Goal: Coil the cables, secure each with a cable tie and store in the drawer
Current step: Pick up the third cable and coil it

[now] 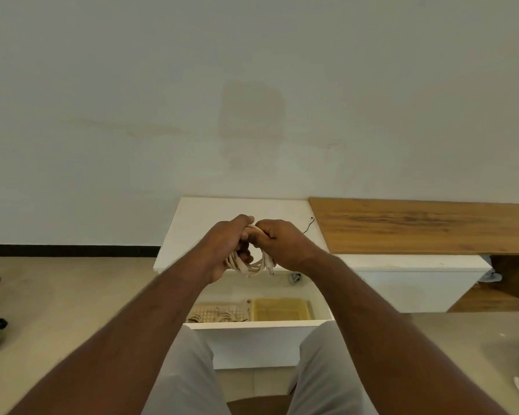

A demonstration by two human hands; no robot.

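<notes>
A coiled white cable [253, 263] is held up between both hands, w/ each grip pressed tight on the top of the loop: left hand [229, 245] wrapped round one side, right hand [277, 239] fisted on the other. Connector ends hang just below the grips. Directly beneath, the white drawer [252, 324] is seen open, w/ a yellow tray [280, 308] and more coils inside.

Desk top [426, 226] matt wood grain; cabinet [240, 211] smooth white; yellow tray [279, 310] probably plastic.
</notes>
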